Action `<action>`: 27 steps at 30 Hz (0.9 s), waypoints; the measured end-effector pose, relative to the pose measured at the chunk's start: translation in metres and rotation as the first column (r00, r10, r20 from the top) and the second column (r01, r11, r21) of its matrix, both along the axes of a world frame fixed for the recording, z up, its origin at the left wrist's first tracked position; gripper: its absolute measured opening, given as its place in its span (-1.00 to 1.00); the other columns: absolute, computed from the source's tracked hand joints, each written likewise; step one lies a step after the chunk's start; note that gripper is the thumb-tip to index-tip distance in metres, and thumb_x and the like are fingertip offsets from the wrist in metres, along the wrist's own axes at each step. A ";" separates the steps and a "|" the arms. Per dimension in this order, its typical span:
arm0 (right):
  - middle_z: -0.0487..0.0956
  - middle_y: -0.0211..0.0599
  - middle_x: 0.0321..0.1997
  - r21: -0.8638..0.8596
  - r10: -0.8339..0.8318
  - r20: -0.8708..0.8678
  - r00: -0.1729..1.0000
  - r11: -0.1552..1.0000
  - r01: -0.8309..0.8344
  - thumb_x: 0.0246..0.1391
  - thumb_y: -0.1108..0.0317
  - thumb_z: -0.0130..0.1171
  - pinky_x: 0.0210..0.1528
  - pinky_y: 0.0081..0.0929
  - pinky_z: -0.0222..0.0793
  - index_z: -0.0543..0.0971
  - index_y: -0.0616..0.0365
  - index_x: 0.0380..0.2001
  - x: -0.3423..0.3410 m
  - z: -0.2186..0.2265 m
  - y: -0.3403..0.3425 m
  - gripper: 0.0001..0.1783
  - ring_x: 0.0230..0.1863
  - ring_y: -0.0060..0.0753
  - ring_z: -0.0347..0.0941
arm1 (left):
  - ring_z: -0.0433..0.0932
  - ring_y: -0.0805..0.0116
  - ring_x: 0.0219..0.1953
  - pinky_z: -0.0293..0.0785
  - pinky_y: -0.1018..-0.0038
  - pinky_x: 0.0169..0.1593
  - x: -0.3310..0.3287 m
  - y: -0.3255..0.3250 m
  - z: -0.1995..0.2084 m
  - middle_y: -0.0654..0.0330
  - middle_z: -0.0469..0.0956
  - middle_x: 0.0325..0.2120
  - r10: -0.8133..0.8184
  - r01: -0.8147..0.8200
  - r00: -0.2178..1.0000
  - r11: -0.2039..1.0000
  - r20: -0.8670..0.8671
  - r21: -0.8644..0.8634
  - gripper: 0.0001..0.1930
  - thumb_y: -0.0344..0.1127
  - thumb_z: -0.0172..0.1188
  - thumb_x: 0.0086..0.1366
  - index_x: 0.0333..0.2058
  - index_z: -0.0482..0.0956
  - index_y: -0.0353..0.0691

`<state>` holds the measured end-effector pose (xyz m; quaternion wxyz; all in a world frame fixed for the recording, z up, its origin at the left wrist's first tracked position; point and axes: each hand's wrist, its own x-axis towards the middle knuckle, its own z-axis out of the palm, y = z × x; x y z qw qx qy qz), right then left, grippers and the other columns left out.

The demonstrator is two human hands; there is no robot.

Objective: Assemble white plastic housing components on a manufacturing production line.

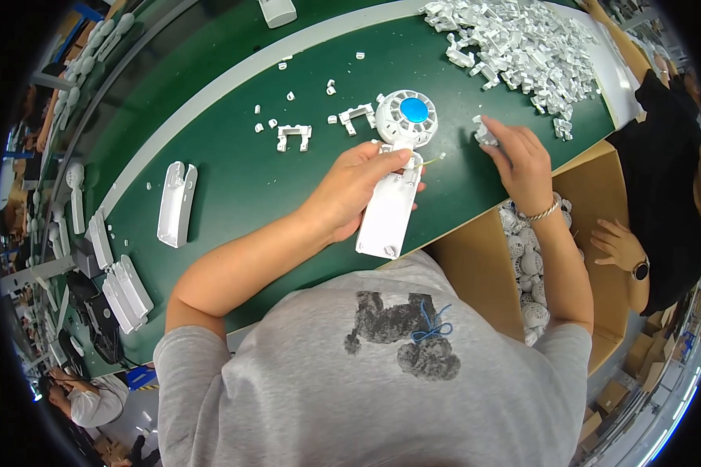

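1. The white fan-shaped housing (385, 222) is in the left hand (356, 183), tilted, its round head beyond the fingers and its long body reaching back toward the wearer. The body is a flat, pale panel with rounded corners and small round details near its lower end.
2. Its round head (389, 123) has slots radiating about a glossy blue disc (414, 110). A thin yellowish wire (431, 161) sticks out beside the neck, toward the right hand (524, 165).
3. The left hand grasps the housing just below the head, thumb on top, fingertips showing along the far edge.
4. The right hand, apart from it, pinches a small white piece (484, 134) between thumb and fingers.
5. Left of the head, beyond the left hand, lie two white brackets (294, 137).
6. A heap of white parts (522, 58) lies beyond the right hand; an open white shell (177, 204) lies left of the left hand.
7. Below the right hand stands a carton (600, 183) holding round white parts (531, 265).
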<state>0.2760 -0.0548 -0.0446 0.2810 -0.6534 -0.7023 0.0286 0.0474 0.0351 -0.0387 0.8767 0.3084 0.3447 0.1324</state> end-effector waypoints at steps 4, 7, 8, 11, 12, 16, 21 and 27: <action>0.55 -0.26 -0.36 -0.119 0.047 -0.388 0.921 0.988 -0.100 -0.27 0.55 0.23 -0.29 -0.50 0.32 0.51 0.14 -0.17 -0.046 0.041 -0.021 -0.55 -0.36 -0.34 0.45 | 0.52 0.42 -0.40 0.49 0.50 -0.37 -0.001 0.000 -0.001 0.12 0.49 -0.39 0.011 -0.011 1.000 1.000 -0.008 0.005 -0.74 -0.25 0.06 0.19 -0.26 0.36 -0.35; 0.54 -0.25 -0.41 -0.054 0.198 -0.352 0.915 0.971 -0.231 -0.28 0.54 0.23 -0.31 -0.47 0.31 0.51 0.17 -0.18 -0.074 0.047 -0.016 -0.56 -0.40 -0.30 0.43 | 0.53 0.39 -0.34 0.53 0.50 -0.32 -0.001 0.000 -0.010 0.08 0.50 -0.33 -0.016 0.013 1.000 0.996 0.025 0.088 -0.71 -0.26 0.03 0.21 -0.18 0.35 -0.34; 0.54 -0.25 -0.41 -0.051 0.157 -0.282 0.946 0.983 -0.178 -0.29 0.54 0.23 -0.32 -0.45 0.30 0.51 0.18 -0.18 -0.079 0.045 -0.011 -0.56 -0.41 -0.29 0.43 | 0.53 0.39 -0.34 0.53 0.50 -0.32 -0.003 -0.001 -0.011 0.08 0.50 -0.33 -0.013 0.011 1.000 0.996 0.023 0.085 -0.71 -0.26 0.03 0.21 -0.18 0.35 -0.34; 0.53 -0.26 -0.40 0.041 0.172 -0.149 0.974 0.985 -0.168 -0.30 0.54 0.23 -0.33 -0.44 0.28 0.51 0.18 -0.19 -0.080 0.028 0.001 -0.55 -0.42 -0.28 0.41 | 0.51 0.43 -0.32 0.49 0.52 -0.29 -0.007 0.000 -0.011 0.11 0.48 -0.31 -0.113 0.109 0.993 0.989 0.039 0.104 -0.70 -0.23 -0.01 0.23 -0.16 0.35 -0.34; 0.53 -0.27 -0.40 0.089 0.173 -0.081 0.982 0.982 -0.166 -0.31 0.54 0.23 -0.33 -0.43 0.27 0.51 0.18 -0.19 -0.081 0.025 0.003 -0.55 -0.43 -0.28 0.40 | 0.51 0.43 -0.32 0.49 0.52 -0.29 -0.007 -0.001 -0.010 0.11 0.48 -0.31 -0.106 0.101 0.994 0.990 0.039 0.103 -0.70 -0.23 -0.01 0.23 -0.16 0.35 -0.34; 0.52 -0.30 -0.37 0.107 0.193 0.062 0.979 0.974 -0.199 -0.33 0.56 0.22 -0.34 -0.45 0.25 0.51 0.18 -0.19 -0.088 0.025 0.003 -0.53 -0.43 -0.30 0.39 | 0.44 0.51 -0.39 0.41 0.56 -0.32 -0.009 -0.004 -0.006 0.19 0.45 -0.40 0.069 -0.056 0.990 0.993 0.126 -0.102 -0.69 -0.17 -0.08 0.26 -0.25 0.39 -0.34; 0.49 -0.30 -0.32 0.081 0.199 0.198 0.960 0.972 -0.218 -0.33 0.54 0.18 -0.36 -0.45 0.24 0.50 0.19 -0.18 -0.104 0.029 0.005 -0.53 -0.43 -0.33 0.38 | 0.43 0.51 -0.38 0.41 0.54 -0.31 -0.015 -0.004 -0.007 0.18 0.44 -0.39 0.080 -0.078 0.995 0.996 0.052 -0.032 -0.66 -0.14 -0.10 0.27 -0.22 0.38 -0.35; 0.46 -0.27 -0.27 0.001 0.160 0.340 0.927 0.985 -0.171 -0.32 0.50 0.11 -0.34 -0.44 0.25 0.50 0.21 -0.21 -0.122 0.031 0.002 -0.57 -0.40 -0.33 0.38 | 0.43 0.52 -0.41 0.42 0.56 -0.34 -0.020 -0.001 -0.010 0.19 0.43 -0.39 0.025 -0.025 0.998 1.000 0.060 -0.008 -0.65 -0.10 -0.11 0.28 -0.24 0.37 -0.34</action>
